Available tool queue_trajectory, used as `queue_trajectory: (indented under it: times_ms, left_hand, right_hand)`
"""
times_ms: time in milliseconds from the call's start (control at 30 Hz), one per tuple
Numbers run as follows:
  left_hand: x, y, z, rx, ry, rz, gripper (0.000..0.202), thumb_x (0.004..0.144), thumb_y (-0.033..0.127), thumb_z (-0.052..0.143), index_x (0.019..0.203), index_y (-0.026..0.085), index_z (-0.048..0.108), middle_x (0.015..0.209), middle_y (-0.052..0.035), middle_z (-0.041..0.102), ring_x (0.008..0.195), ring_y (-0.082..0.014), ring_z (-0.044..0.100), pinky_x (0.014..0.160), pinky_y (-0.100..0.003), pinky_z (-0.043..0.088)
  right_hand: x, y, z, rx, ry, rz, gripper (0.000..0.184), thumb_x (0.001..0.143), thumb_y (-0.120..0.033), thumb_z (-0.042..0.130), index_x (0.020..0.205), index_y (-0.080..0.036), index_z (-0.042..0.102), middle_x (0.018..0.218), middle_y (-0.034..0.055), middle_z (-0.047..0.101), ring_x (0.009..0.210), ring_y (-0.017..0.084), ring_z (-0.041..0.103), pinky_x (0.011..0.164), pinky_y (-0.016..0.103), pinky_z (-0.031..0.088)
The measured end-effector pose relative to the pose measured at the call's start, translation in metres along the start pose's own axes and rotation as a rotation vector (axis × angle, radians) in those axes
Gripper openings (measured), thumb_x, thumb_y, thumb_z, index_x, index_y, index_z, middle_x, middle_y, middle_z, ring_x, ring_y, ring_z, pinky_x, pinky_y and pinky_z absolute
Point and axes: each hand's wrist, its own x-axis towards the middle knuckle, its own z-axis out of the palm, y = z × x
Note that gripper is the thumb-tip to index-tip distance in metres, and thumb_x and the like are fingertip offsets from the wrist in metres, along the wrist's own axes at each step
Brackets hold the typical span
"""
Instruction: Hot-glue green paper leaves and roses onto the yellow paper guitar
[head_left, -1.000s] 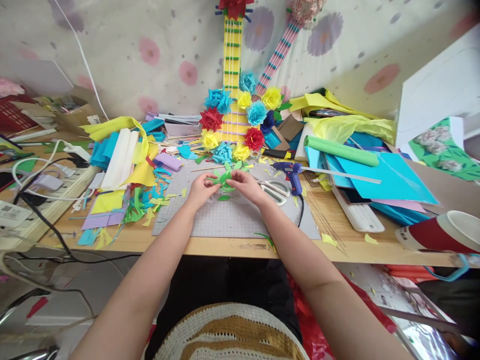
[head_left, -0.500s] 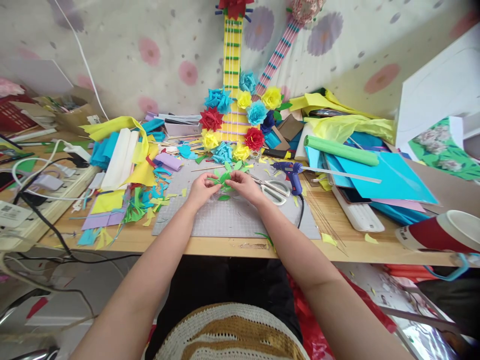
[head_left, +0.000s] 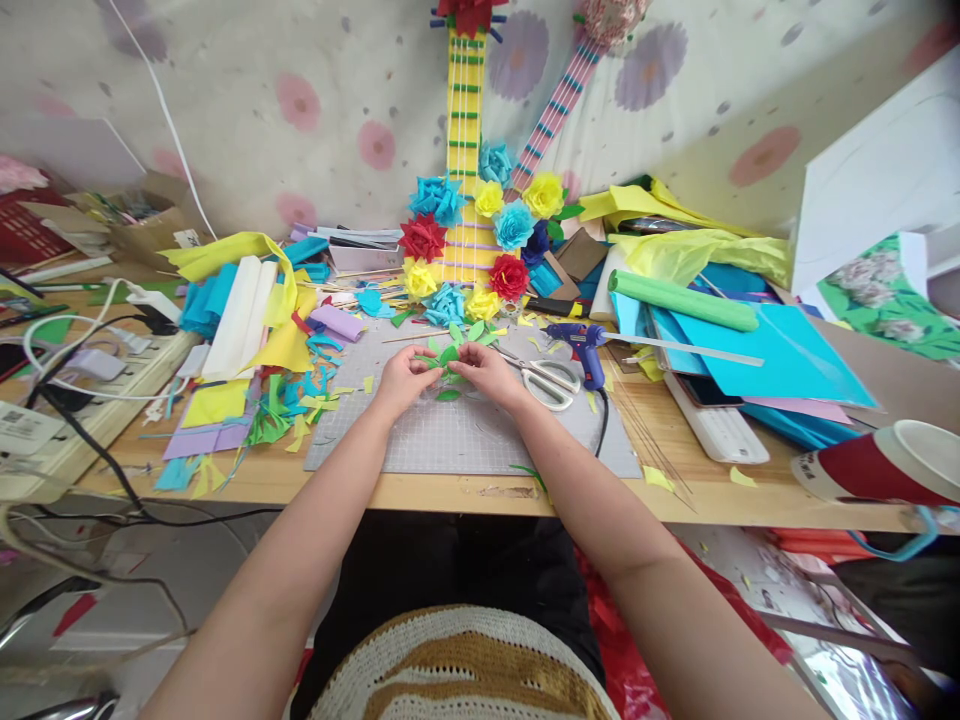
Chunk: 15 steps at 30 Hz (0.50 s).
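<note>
Both my hands meet over the grey cutting mat (head_left: 450,440) at the middle of the table. My left hand (head_left: 403,376) and my right hand (head_left: 491,372) are each closed in a pinch on a cluster of green paper leaves (head_left: 448,358) held between them. One loose green leaf (head_left: 448,395) lies on the mat just below the hands. Scissors (head_left: 547,382) and a blue glue gun (head_left: 585,345) rest right of my right hand.
A paper guitar with red, yellow and blue paper flowers (head_left: 469,240) leans on the wall behind. Coloured paper scraps (head_left: 270,400) lie left, rolled and flat paper sheets (head_left: 712,330) right. Cables and a power strip (head_left: 97,360) sit far left; a red-and-white cup (head_left: 877,462) far right.
My hands have barely shifted on the green leaves; the fingers worked slightly and the rest is unchanged.
</note>
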Motion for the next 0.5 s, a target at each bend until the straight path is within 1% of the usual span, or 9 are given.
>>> queue_trajectory:
  times_ms: [367, 500]
  left_hand:
    - [0.0005, 0.0005, 0.0003, 0.006, 0.006, 0.000, 0.038, 0.053, 0.032, 0.074, 0.083, 0.018, 0.054, 0.050, 0.0043, 0.056, 0.046, -0.0118, 0.054, 0.045, -0.022, 0.037]
    - [0.0001, 0.0013, 0.0006, 0.003, 0.006, -0.006, 0.038, 0.054, 0.031, 0.073, 0.083, 0.018, 0.054, 0.051, 0.0043, 0.056, 0.046, -0.0116, 0.054, 0.044, -0.021, 0.036]
  right_hand:
    - [0.0009, 0.0007, 0.0001, 0.023, 0.002, 0.010, 0.034, 0.058, -0.045, 0.066, 0.070, -0.019, 0.047, 0.062, -0.0055, 0.049, 0.058, 0.009, 0.043, 0.056, 0.024, 0.033]
    - [0.0004, 0.0008, 0.0003, 0.043, 0.005, 0.011, 0.034, 0.059, -0.043, 0.067, 0.073, -0.018, 0.048, 0.063, -0.0056, 0.050, 0.059, 0.009, 0.045, 0.058, 0.024, 0.034]
